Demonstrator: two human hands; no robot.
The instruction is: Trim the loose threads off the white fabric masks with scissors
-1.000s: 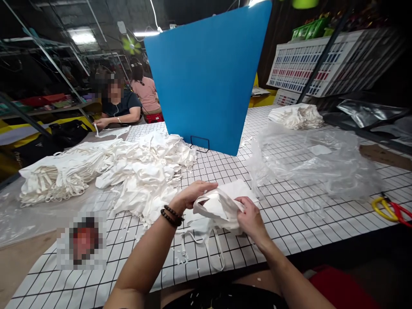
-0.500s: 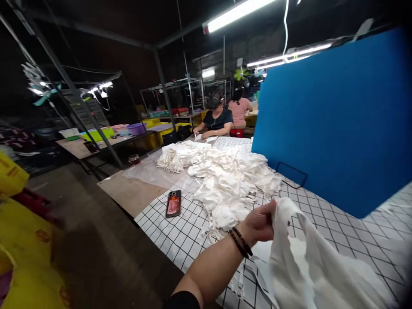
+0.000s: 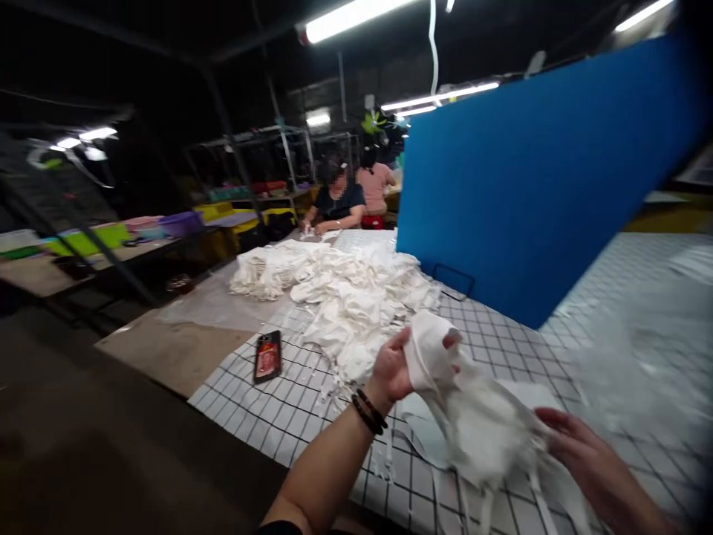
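Note:
My left hand (image 3: 396, 366) grips one end of a white fabric piece (image 3: 468, 405) with straps, held just above the checked tabletop (image 3: 290, 405). My right hand (image 3: 584, 453) touches the other end of the same piece, fingers spread under the cloth; the picture is blurred there. A big heap of similar white fabric pieces (image 3: 356, 305) lies just beyond my left hand. A flat white sheet (image 3: 523, 397) lies under the held piece.
A phone (image 3: 268, 355) lies on the table to the left of the heap. A tall blue board (image 3: 535, 178) stands upright behind. Clear plastic film (image 3: 629, 357) covers the right side. Two people (image 3: 350, 197) sit at the table's far end.
The camera swung left, then partly back to the right. My right hand has come back into view on the cloth. My left hand lifted the fabric piece off the table.

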